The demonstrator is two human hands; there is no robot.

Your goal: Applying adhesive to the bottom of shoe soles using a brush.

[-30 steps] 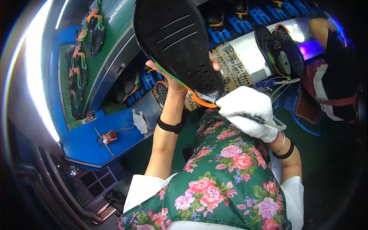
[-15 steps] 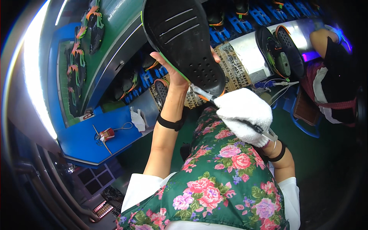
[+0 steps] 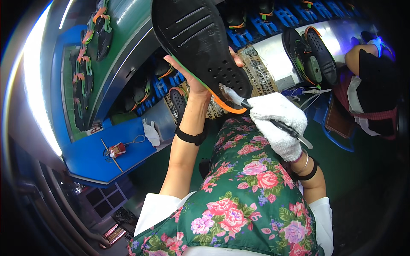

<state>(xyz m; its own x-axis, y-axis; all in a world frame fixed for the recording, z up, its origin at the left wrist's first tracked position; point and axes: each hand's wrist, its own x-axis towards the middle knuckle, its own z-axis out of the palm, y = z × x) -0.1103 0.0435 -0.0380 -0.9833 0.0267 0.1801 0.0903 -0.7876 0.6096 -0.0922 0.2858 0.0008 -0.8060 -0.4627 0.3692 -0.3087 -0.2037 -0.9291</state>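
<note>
Clock reference: middle of my view, twelve at the top edge.
Black sole (image 3: 194,38): at twelve o'clock, raised in my bare hand, broad end up, narrow end toward me; three slanted grooves above, a cluster of round holes below, orange rim at the lower left.
Left hand (image 3: 197,86): bare, supporting the sole from beneath; thumb along its left edge, a fingertip showing at its right edge, spread around it; the other fingers are hidden.
Right hand (image 3: 278,124): in a white knit glove, at about three o'clock, fingers closed together around a brush.
Brush (image 3: 233,96): dark handle, pale neck; its tip lies over the sole's holed end, contact not certain.
Second holed sole (image 3: 178,100): toward eleven o'clock, just beside my left forearm.
Brown tape (image 3: 257,74): toward one o'clock, across a metal surface (image 3: 275,53).
Two dark shoe pieces (image 3: 314,59): at two o'clock, side by side on that metal.
Co-worker (image 3: 378,85): between two and three o'clock, partly in shadow.
Blue table (image 3: 87,160): between eight and nine o'clock, bearing a red object (image 3: 116,149) with a wire loop, and a white cloth-like item (image 3: 151,133) at its edge.
Floral apron (image 3: 239,205): on me, near six o'clock.
</note>
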